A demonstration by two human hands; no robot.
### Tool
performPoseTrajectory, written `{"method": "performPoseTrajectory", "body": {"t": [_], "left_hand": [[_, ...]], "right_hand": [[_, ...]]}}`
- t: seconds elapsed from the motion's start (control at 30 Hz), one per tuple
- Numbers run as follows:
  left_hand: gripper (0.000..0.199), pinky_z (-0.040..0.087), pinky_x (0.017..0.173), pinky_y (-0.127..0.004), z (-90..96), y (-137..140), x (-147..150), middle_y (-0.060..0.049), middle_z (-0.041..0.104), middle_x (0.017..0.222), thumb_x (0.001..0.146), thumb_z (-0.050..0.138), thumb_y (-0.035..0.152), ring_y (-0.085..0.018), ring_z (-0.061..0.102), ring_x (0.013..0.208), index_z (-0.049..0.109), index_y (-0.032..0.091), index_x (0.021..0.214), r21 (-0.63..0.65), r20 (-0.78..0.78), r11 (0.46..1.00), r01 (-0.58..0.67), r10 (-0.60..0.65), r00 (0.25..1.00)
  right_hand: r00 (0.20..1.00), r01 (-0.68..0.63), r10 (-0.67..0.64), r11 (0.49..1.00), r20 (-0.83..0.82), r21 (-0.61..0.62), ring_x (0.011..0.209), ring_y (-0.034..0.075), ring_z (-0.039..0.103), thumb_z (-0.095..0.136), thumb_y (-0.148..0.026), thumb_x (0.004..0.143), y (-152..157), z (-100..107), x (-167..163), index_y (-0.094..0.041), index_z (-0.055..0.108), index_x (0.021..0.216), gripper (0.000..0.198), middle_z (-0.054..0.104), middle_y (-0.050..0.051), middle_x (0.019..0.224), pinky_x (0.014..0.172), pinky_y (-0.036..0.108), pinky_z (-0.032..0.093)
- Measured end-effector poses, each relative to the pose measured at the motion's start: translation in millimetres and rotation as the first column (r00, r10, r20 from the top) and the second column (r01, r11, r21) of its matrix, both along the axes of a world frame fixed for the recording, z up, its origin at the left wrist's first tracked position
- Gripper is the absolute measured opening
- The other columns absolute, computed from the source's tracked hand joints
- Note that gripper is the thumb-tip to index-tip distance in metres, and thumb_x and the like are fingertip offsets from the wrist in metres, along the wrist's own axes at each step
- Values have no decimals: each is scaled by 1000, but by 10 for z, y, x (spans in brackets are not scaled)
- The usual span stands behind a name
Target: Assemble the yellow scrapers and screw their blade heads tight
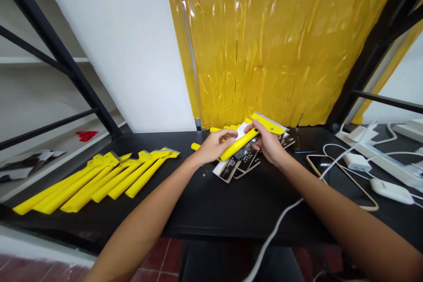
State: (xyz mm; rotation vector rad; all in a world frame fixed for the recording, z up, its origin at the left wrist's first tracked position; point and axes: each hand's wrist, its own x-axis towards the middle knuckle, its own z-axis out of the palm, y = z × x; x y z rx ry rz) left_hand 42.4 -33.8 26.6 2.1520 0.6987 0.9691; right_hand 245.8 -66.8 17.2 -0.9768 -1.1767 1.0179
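Observation:
A yellow scraper (243, 143) with a wide metal-edged head is held tilted above the back of the table. My right hand (269, 143) is closed around it near the head, thumb on top. Close against the handle, my left hand (214, 144) has its thumb and fingers drawn together; whether they pinch anything is unclear. A small white slip (243, 129) shows between the two hands, partly hidden by fingers and handle. Beneath them lie dark printed cards (228, 171), overlapping in a loose pile. More yellow handles (195, 146) stick out behind my left hand.
Several yellow scrapers (99, 178) lie side by side at the left of the black table (198, 209). On the right are a phone (340, 176), white chargers (357, 161), a power strip (405, 169) and loose cables. A yellow plastic curtain (264, 53) hangs behind.

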Motion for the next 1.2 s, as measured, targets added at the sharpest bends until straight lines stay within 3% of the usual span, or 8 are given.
{"method": "performPoseTrajectory", "body": {"t": [0.17, 0.27, 0.37, 0.5, 0.6, 0.77, 1.0, 1.2], "left_hand": [[21, 53, 93, -40, -122, 11, 61, -9, 75, 110, 91, 66, 31, -21, 69, 100, 73, 19, 105, -56, 63, 998, -26, 30, 998], [21, 53, 86, -36, -118, -30, 82, -8, 75, 105, 86, 72, 32, -19, 68, 93, 75, 18, 101, -194, 148, 980, -46, 75, 986], [28, 50, 75, -29, -118, -92, 111, -5, 74, 92, 78, 80, 38, -15, 66, 79, 75, 16, 95, -415, 223, 909, -28, 131, 966], [35, 45, 64, -24, -147, -124, 153, -2, 70, 76, 66, 89, 41, -12, 61, 66, 74, 14, 83, -608, 314, 789, 87, 138, 939], [32, 46, 65, -25, -156, -58, 141, -4, 72, 76, 65, 90, 36, -13, 63, 65, 74, 12, 79, -648, 407, 757, 84, 252, 878], [20, 52, 68, -29, -121, 80, 60, -8, 73, 71, 78, 82, 27, -15, 64, 62, 74, 9, 77, -723, 494, 686, 80, 432, 754], [22, 54, 70, -29, -184, 88, 91, -10, 74, 72, 86, 74, 28, -16, 66, 62, 74, 8, 77, -714, 526, 690, 121, 414, 743], [23, 52, 66, -27, -185, 78, 78, -9, 74, 75, 82, 79, 31, -14, 64, 60, 75, 8, 82, -693, 533, 708, 135, 379, 756]], "right_hand": [[1000, 5, -4, 1000, -29, 23, 52, 10, 39, 53, -75, 85, 35, -33, 31, -21, 62, 80, 55, 59, 3, 79, 39, 22, 25], [993, -47, 52, 998, -106, 51, 54, 10, 40, 58, -75, 82, 27, -37, 13, -20, 63, 79, 55, 58, 2, 78, 39, 21, 25], [974, -146, 155, 987, -165, 64, 55, 11, 43, 61, -77, 79, -13, -26, -37, -21, 65, 78, 57, 56, 1, 74, 38, 21, 25], [947, -273, 281, 960, -159, 68, 60, 13, 52, 57, -75, 84, -63, 1, -95, -22, 69, 80, 54, 59, 1, 73, 45, 23, 38], [965, -177, 195, 978, -175, 114, 61, 12, 53, 58, -72, 86, -54, 46, -68, -21, 69, 76, 53, 63, 2, 76, 47, 22, 39], [941, 47, 18, 982, -338, 183, 39, 6, 37, 56, -75, 85, -21, 158, 45, -21, 65, 80, 55, 64, 1, 71, 34, 22, 20], [923, 203, -84, 936, -376, 288, 47, 9, 53, 51, -80, 84, -50, 211, 14, -24, 61, 88, 57, 63, 1, 81, 38, 23, 40], [938, 187, -77, 934, -339, 305, 55, 10, 56, 54, -74, 87, -12, 151, 4, -25, 61, 87, 49, 63, 2, 92, 47, 25, 49]]}}
